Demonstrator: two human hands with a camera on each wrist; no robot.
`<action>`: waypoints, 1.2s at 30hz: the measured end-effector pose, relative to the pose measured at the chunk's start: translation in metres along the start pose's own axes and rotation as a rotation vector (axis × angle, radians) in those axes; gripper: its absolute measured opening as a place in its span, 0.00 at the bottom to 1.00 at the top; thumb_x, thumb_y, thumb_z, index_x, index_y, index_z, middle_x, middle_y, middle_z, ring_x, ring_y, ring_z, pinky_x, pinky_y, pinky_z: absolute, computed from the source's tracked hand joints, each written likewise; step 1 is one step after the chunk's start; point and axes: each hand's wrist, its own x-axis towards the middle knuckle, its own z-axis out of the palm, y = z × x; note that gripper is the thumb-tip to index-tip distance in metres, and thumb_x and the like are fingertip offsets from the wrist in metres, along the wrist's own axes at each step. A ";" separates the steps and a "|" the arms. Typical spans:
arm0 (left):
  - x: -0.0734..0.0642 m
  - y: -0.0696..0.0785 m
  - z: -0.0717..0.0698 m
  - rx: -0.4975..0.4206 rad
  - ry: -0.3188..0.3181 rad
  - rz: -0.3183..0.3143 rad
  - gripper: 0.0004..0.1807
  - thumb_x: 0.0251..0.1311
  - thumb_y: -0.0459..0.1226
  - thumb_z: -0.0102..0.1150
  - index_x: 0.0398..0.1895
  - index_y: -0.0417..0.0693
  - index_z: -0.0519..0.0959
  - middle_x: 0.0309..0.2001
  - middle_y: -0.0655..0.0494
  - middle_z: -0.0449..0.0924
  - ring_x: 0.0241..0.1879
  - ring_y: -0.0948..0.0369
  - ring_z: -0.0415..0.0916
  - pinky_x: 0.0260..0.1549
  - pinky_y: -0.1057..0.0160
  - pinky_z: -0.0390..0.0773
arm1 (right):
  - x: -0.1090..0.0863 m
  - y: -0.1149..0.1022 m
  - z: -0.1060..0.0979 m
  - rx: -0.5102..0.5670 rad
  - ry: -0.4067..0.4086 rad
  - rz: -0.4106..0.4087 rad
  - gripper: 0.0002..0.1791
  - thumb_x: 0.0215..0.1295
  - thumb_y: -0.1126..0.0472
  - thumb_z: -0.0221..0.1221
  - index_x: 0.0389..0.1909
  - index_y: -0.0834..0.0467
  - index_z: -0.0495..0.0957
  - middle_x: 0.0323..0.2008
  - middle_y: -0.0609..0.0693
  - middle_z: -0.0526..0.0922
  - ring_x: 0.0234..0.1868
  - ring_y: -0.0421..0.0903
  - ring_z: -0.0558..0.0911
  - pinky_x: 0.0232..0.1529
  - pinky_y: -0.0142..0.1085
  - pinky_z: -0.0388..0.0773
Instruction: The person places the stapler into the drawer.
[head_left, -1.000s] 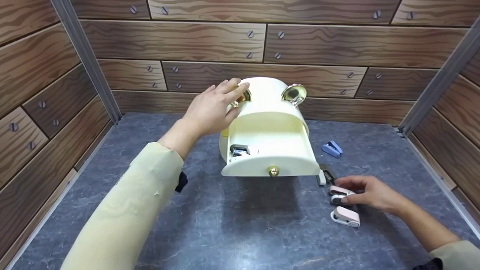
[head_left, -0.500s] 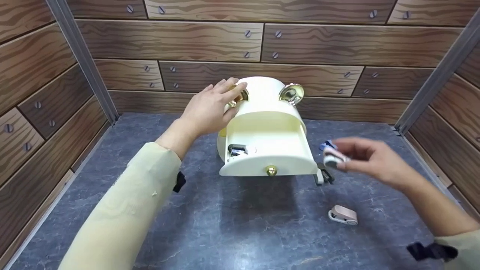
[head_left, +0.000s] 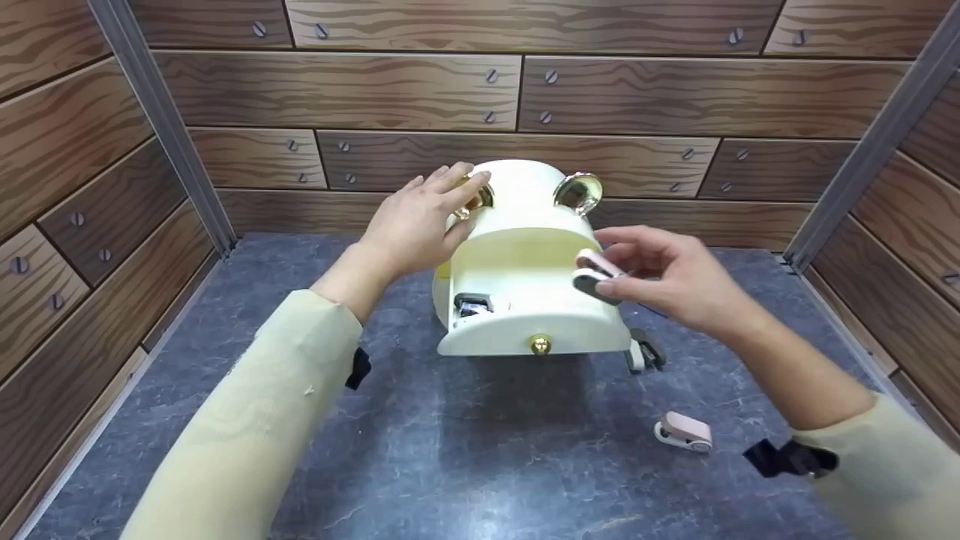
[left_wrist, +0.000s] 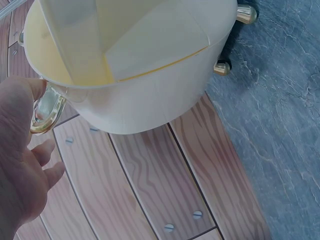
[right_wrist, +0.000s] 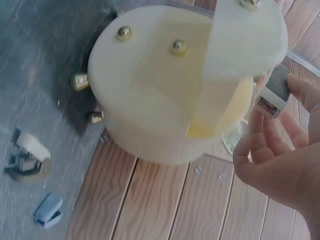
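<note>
Head view: walls (head_left: 360, 90) printed as screwed wooden planks enclose a blue-grey, marbled bench (head_left: 337, 472). Upon it stands a cream, rounded cabinet (head_left: 523, 202), its top drawer (head_left: 491, 341) pulled out toward the viewer. A person's pale sleeves (head_left: 262, 405) enter from both lower corners.

Left hand (head_left: 412, 221): laid over the cabinet's left gold ear (head_left: 484, 196); the grip is spread, with fingers extended. Right hand (head_left: 667, 277): at the drawer's right side; the grip pinches a pink-and-white stapler (head_left: 588, 285) with a dark underside between thumb and fingers. This stapler is held above the drawer's right edge; whether it touches the rim cannot be told.

The right gold ear (head_left: 579, 193) projects from the far right of the cabinet top. A second pink stapler (head_left: 685, 433) lies on the bench, nearer the viewer. Just right of the drawer front, a dark stapler (head_left: 651, 349) lies beside a white one (head_left: 635, 355). In the right wrist view, a blue stapler (right_wrist: 48, 209) lies near this pair. A small dark item (head_left: 472, 304) occupies the drawer's front left corner. Smallest is the round gold knob (head_left: 541, 344) at the middle of the drawer front.
</note>
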 end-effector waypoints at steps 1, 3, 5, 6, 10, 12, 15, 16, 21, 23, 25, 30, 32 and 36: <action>0.000 0.000 0.000 0.000 0.000 0.002 0.34 0.82 0.50 0.48 0.87 0.63 0.56 0.84 0.54 0.54 0.82 0.49 0.53 0.80 0.44 0.54 | 0.002 0.000 0.003 0.003 -0.005 0.004 0.32 0.63 0.69 0.74 0.69 0.64 0.78 0.48 0.59 0.88 0.42 0.47 0.88 0.43 0.33 0.87; 0.000 0.000 0.000 0.002 -0.002 0.002 0.34 0.82 0.50 0.48 0.87 0.63 0.56 0.84 0.54 0.54 0.82 0.49 0.53 0.80 0.44 0.54 | 0.004 0.001 0.008 0.005 -0.012 0.010 0.33 0.63 0.69 0.74 0.69 0.64 0.77 0.48 0.60 0.88 0.42 0.48 0.88 0.43 0.33 0.87; 0.000 0.001 0.000 0.003 -0.003 0.000 0.34 0.82 0.50 0.48 0.87 0.63 0.56 0.85 0.54 0.54 0.82 0.49 0.53 0.80 0.45 0.54 | 0.006 0.002 0.011 0.000 -0.019 0.020 0.34 0.63 0.68 0.74 0.70 0.64 0.77 0.49 0.60 0.88 0.42 0.47 0.88 0.43 0.33 0.87; 0.000 0.001 0.000 0.005 -0.002 0.001 0.34 0.82 0.50 0.48 0.87 0.63 0.56 0.85 0.54 0.54 0.82 0.49 0.53 0.80 0.45 0.53 | 0.006 0.003 0.013 0.000 -0.023 0.026 0.34 0.63 0.68 0.74 0.70 0.64 0.76 0.49 0.61 0.88 0.42 0.47 0.88 0.43 0.32 0.87; 0.000 0.000 0.000 0.002 0.000 0.002 0.34 0.82 0.50 0.49 0.87 0.63 0.56 0.84 0.54 0.54 0.82 0.49 0.53 0.80 0.45 0.54 | 0.007 0.005 0.017 -0.019 -0.031 0.053 0.34 0.64 0.65 0.74 0.71 0.64 0.76 0.49 0.60 0.88 0.42 0.47 0.87 0.42 0.31 0.85; 0.000 0.000 0.000 0.003 0.004 0.007 0.34 0.82 0.50 0.49 0.87 0.63 0.56 0.84 0.55 0.55 0.82 0.48 0.54 0.80 0.45 0.54 | 0.007 0.007 0.018 -0.039 -0.033 0.065 0.34 0.64 0.64 0.75 0.71 0.63 0.77 0.49 0.59 0.88 0.42 0.48 0.87 0.41 0.31 0.85; 0.001 0.000 0.000 0.005 0.009 0.015 0.34 0.82 0.50 0.49 0.87 0.62 0.57 0.84 0.55 0.56 0.82 0.48 0.55 0.80 0.44 0.55 | 0.006 0.008 0.019 -0.093 -0.033 0.081 0.34 0.64 0.61 0.75 0.70 0.61 0.78 0.48 0.57 0.89 0.43 0.50 0.86 0.41 0.31 0.83; 0.001 0.000 0.000 0.005 0.008 0.015 0.34 0.82 0.50 0.49 0.87 0.62 0.57 0.84 0.55 0.55 0.82 0.48 0.55 0.80 0.44 0.55 | 0.006 0.009 0.019 -0.115 -0.030 0.082 0.33 0.64 0.60 0.76 0.69 0.60 0.79 0.48 0.57 0.89 0.44 0.50 0.86 0.42 0.31 0.83; 0.000 -0.001 0.000 0.001 0.008 0.011 0.34 0.82 0.50 0.49 0.87 0.63 0.56 0.84 0.54 0.55 0.82 0.48 0.54 0.80 0.44 0.55 | 0.006 0.011 0.020 -0.218 -0.011 0.070 0.31 0.63 0.57 0.76 0.67 0.58 0.82 0.48 0.54 0.90 0.49 0.50 0.84 0.47 0.36 0.78; 0.000 -0.001 0.001 0.000 0.009 0.013 0.34 0.82 0.50 0.49 0.87 0.63 0.56 0.84 0.53 0.55 0.82 0.48 0.54 0.80 0.44 0.55 | 0.006 0.013 0.021 -0.237 -0.005 0.068 0.31 0.63 0.57 0.77 0.67 0.57 0.82 0.48 0.53 0.90 0.52 0.49 0.83 0.49 0.38 0.76; 0.000 0.000 0.001 0.000 0.005 0.011 0.34 0.82 0.50 0.49 0.87 0.63 0.56 0.84 0.53 0.55 0.82 0.48 0.54 0.80 0.44 0.55 | 0.006 0.015 0.021 -0.252 0.000 0.071 0.31 0.62 0.57 0.77 0.66 0.56 0.83 0.47 0.52 0.90 0.53 0.49 0.82 0.49 0.39 0.74; 0.000 0.000 0.001 -0.001 -0.006 0.000 0.35 0.82 0.51 0.49 0.87 0.64 0.55 0.85 0.54 0.54 0.82 0.49 0.52 0.81 0.44 0.53 | 0.006 0.019 0.022 -0.277 -0.003 0.070 0.30 0.62 0.58 0.77 0.66 0.57 0.83 0.45 0.50 0.90 0.47 0.49 0.81 0.42 0.37 0.74; 0.000 0.000 0.001 -0.002 -0.007 -0.001 0.35 0.82 0.51 0.49 0.87 0.64 0.55 0.85 0.54 0.53 0.82 0.49 0.52 0.81 0.45 0.53 | 0.006 0.019 0.022 -0.287 -0.012 0.070 0.30 0.63 0.57 0.77 0.66 0.57 0.83 0.44 0.50 0.90 0.43 0.50 0.80 0.38 0.35 0.74; 0.000 0.000 0.000 -0.001 -0.010 -0.005 0.35 0.82 0.51 0.49 0.87 0.64 0.55 0.85 0.54 0.53 0.83 0.49 0.52 0.81 0.45 0.52 | 0.007 0.018 0.021 -0.310 -0.030 0.070 0.28 0.63 0.56 0.76 0.64 0.58 0.84 0.43 0.48 0.90 0.44 0.51 0.81 0.40 0.36 0.73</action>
